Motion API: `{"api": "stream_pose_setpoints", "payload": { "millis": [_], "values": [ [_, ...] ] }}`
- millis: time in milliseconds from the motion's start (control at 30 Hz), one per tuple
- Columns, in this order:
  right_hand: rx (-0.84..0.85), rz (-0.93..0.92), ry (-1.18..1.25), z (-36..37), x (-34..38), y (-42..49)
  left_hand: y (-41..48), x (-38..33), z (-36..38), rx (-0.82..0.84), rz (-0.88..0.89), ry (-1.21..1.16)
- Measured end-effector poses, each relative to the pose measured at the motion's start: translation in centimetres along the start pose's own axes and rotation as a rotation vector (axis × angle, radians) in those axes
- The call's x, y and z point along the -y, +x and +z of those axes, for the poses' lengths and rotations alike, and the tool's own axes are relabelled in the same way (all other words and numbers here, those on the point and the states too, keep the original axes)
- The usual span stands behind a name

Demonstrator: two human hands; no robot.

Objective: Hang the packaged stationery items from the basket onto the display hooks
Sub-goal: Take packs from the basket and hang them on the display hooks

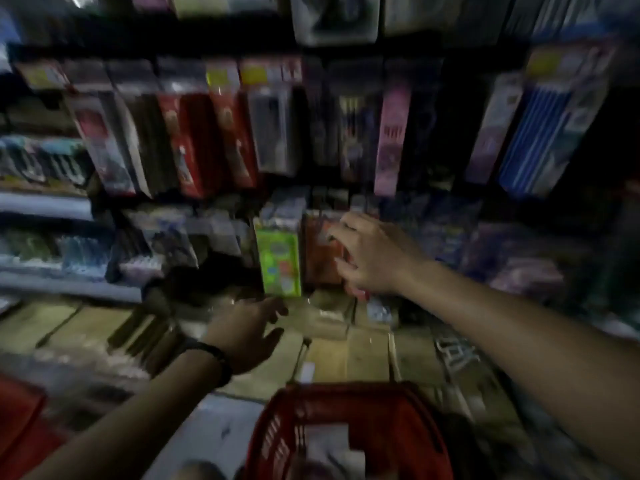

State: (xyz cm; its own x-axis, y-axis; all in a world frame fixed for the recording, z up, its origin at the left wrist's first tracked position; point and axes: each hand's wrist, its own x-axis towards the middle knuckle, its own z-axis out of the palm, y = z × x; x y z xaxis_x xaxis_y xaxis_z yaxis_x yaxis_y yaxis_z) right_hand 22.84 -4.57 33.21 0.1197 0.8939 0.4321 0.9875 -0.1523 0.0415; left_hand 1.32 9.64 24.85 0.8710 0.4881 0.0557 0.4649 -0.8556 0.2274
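The picture is dark and blurred. My right hand reaches to the low row of hanging packets and grips an orange-red packet there, fingers curled round its right edge. A green packet hangs just left of it. My left hand, a dark band on its wrist, is stretched forward under the green packet with fingers relaxed, holding nothing. The red basket stands at the bottom centre with pale packets inside.
Rows of hanging stationery packets fill the display above. Shelves with more goods run along the left. Cardboard boxes lie on the floor under the display. A red object sits at the bottom left.
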Motion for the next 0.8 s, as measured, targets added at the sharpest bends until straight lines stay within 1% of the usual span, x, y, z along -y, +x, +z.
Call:
{"api": "stream_pose_setpoints", "payload": {
  "millis": [67,167,300,367,467,500,567,667,700,767,800],
  "values": [
    [0.147,0.073,0.087,5.3,0.4,-3.8,-1.4,0.9,4.6,0.122,-0.040,-0.006],
    [0.353,0.236,0.210,13.8,1.0,-9.5,-3.0,1.6,11.1,0.291,-0.083,-0.019],
    [0.640,0.406,0.385,23.6,2.5,-16.5,-3.7,1.5,18.5,0.452,-0.117,-0.074],
    [0.731,0.502,0.462,28.3,3.3,-19.8,-3.5,1.3,21.6,0.524,-0.149,-0.086],
    [0.799,0.634,0.523,33.2,4.8,-23.7,-3.3,1.9,26.0,0.552,-0.253,-0.149],
    [0.826,0.658,0.530,34.4,5.2,-24.5,-3.2,2.3,27.4,0.563,-0.292,-0.168],
    [0.892,0.686,0.513,37.4,5.6,-26.3,-3.0,3.2,30.0,0.650,-0.351,-0.180],
    [1.018,0.674,0.444,43.0,5.4,-29.2,-2.4,3.8,32.5,0.839,-0.332,-0.179],
    [1.062,0.685,0.419,45.8,5.0,-30.8,-2.3,3.9,33.0,0.860,-0.318,-0.174],
    [1.094,0.678,0.382,51.4,4.1,-33.9,-2.1,4.2,33.8,0.884,-0.329,-0.183],
    [1.108,0.662,0.348,52.8,3.9,-34.6,-2.1,4.2,34.0,0.911,-0.339,-0.182]
  ]
}}
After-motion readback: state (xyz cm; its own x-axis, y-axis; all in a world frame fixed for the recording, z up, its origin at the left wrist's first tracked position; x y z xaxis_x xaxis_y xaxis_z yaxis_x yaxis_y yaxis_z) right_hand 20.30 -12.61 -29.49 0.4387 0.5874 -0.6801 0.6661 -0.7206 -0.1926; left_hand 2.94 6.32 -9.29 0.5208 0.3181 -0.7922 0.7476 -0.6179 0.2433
